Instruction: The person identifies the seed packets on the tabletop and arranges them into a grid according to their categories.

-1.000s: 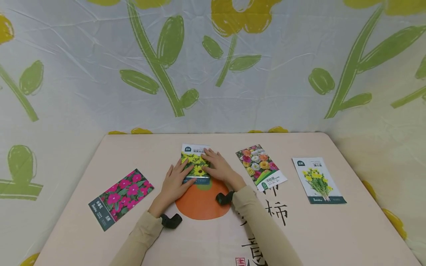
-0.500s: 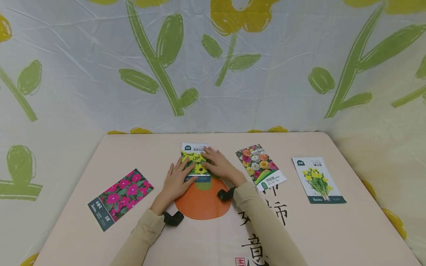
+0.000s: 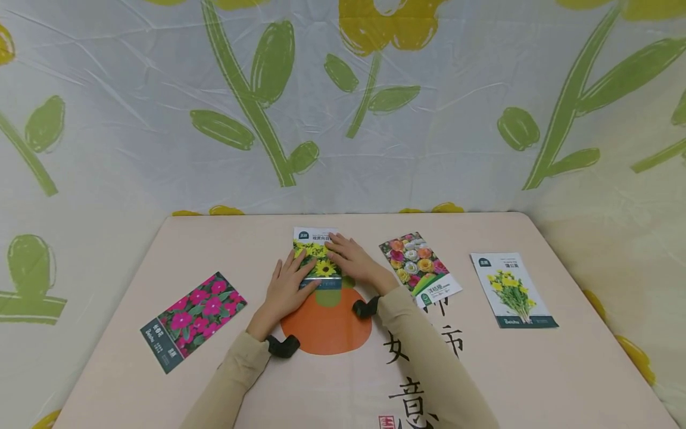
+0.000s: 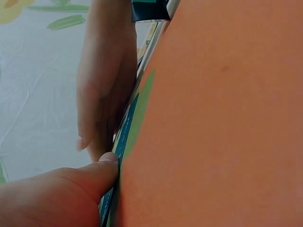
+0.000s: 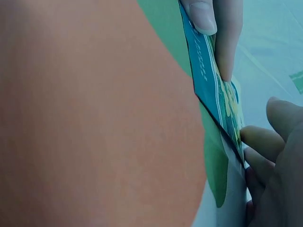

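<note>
A flower seed packet [image 3: 324,268] with yellow sunflowers and a dark green bottom band lies flat at the far middle of the table, beneath both hands. The left hand [image 3: 287,288] rests on its left side with fingers spread; its thumb [image 4: 106,172] lies by the band in the left wrist view. From the other side, the right hand [image 3: 358,262] lays its extended fingers over the packet's right part. In the right wrist view the packet's edge [image 5: 206,80] sits against the tabletop, with the right hand's fingers [image 5: 265,142] beside it. The hands hide parts of the packet's sides.
A packet of pink flowers [image 3: 195,319] lies slanted at the left. Rightward are a packet of mixed-colour blooms [image 3: 420,268] and a white packet with yellow flowers [image 3: 513,292]. The pink tablecloth [image 3: 536,375] bears an orange persimmon print [image 3: 327,328].
The sunflower packet has slid slightly away from the person and a little to the right, both hands going along with it. The other packets stay in place.
</note>
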Motion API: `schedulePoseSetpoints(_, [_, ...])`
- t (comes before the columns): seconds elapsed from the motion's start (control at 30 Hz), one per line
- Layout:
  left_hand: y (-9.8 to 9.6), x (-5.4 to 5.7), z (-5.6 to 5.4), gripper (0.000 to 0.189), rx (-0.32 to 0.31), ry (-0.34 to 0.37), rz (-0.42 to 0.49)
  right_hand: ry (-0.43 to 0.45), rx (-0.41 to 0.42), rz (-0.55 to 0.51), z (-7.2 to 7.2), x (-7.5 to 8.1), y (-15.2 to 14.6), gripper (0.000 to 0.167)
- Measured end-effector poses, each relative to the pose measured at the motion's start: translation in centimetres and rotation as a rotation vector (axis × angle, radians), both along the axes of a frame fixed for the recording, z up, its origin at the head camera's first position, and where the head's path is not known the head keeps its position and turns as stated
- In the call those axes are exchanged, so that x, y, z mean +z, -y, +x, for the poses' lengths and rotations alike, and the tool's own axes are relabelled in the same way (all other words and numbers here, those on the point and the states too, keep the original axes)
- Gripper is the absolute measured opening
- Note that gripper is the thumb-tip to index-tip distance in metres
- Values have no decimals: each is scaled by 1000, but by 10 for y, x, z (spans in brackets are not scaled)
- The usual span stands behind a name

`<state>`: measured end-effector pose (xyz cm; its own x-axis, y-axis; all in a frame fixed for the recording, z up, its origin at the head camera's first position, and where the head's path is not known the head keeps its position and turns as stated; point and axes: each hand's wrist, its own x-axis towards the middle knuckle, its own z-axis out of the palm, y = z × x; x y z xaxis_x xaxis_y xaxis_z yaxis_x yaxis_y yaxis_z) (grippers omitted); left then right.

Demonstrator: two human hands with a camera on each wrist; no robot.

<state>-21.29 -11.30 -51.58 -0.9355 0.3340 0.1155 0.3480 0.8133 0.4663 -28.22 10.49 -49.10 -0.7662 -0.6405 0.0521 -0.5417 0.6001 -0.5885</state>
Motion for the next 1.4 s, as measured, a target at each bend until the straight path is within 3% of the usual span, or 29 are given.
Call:
schedulePoseSetpoints(0.2, [-2, 2, -3, 58, 7, 23, 16, 15, -1, -1, -3, 1, -1, 48])
schedulePoseSetpoints(0.43, [-3, 1, -6, 58, -3, -9, 29, -2, -10, 4, -5, 0, -2, 48])
schedulePoseSetpoints(0.87, [-3, 0, -12, 58, -6, 0, 39, -9, -18, 14, -9, -1, -2, 49])
schedulePoseSetpoints(1.23, [-3, -2, -13, 57, -5, -36, 28, -2, 16, -82, -8, -3, -6, 54])
schedulePoseSetpoints(1.4, [-2, -6, -13, 57, 0, -51, 12, 126, -32, -162, -8, 1, -6, 51])
